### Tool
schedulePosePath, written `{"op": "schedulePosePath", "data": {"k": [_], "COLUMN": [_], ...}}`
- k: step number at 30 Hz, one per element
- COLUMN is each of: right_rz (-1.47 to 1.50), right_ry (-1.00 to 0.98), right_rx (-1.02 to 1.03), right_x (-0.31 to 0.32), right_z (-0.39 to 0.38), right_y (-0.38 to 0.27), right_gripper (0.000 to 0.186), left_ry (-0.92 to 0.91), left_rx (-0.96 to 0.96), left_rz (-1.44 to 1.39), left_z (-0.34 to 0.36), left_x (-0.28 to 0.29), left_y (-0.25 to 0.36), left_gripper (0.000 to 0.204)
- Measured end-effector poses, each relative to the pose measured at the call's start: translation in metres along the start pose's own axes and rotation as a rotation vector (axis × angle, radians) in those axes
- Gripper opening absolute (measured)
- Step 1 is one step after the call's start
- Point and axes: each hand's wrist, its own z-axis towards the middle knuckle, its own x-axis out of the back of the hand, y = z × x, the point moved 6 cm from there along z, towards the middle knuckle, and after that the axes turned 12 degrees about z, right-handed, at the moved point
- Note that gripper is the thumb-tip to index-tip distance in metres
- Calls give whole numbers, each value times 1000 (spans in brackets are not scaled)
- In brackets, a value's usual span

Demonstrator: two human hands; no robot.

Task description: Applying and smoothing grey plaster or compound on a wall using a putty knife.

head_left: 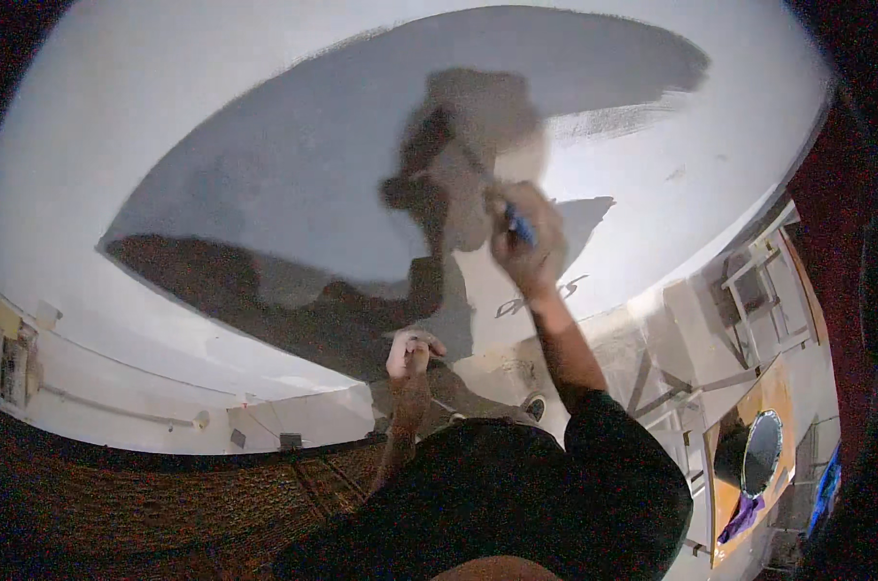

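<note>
A pale wall (pixel 720 184) rises in front of me with a large grey painted patch (pixel 313 194) shaped like a pointed oval. My right hand (pixel 531 232) is raised to it, fingers closed round a blue-handled paintbrush (pixel 521 226). Motion blurs that hand, and I cannot make out the bristles. Streaky brush marks (pixel 613 121) edge the grey at the upper right. Low in the middle, my left hand (pixel 413 356) is held in front of the wall with its fingers curled in. Whether anything sits inside them is hidden. My shadow (pixel 429 184) falls dark across the paint.
Dark lettering (pixel 541 297) marks the wall below my right hand. To the right stand a pale metal frame (pixel 763 290) and a wooden board (pixel 783 387) bearing an oval tray of grey paint (pixel 762 453) and a purple cloth (pixel 742 518). A pipe (pixel 120 402) runs at lower left.
</note>
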Motion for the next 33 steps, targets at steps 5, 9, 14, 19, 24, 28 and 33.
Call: {"op": "schedulePosePath", "data": {"k": [5,9,14,19,24,28,33], "right_rz": [65,-145,-233,-219,234,314,-189], "right_ry": [60,545,767,-253,-51,428,668], "right_rx": [-136,-323,-171,-235,-77,-351,-222], "right_x": [11,138,203,57,39,166,278], "right_z": [-12,-1,4,-49,-30,-82,-32], "right_y": [30,105,111,81,58,185,181], "right_gripper": [21,24,23,13,16,24,16], "left_ry": [-82,117,120,71,190,201,341], "left_rx": [133,81,-63,-140,-43,-33,3], "left_rz": [127,57,174,66,135,160,102], "left_z": [5,10,21,19,23,26,21], "left_x": [-6,-21,-35,-60,-108,-126,-133], "left_y": [-35,0,14,-5,11,15,6], "left_gripper": [23,19,18,11,12,13,14]}}
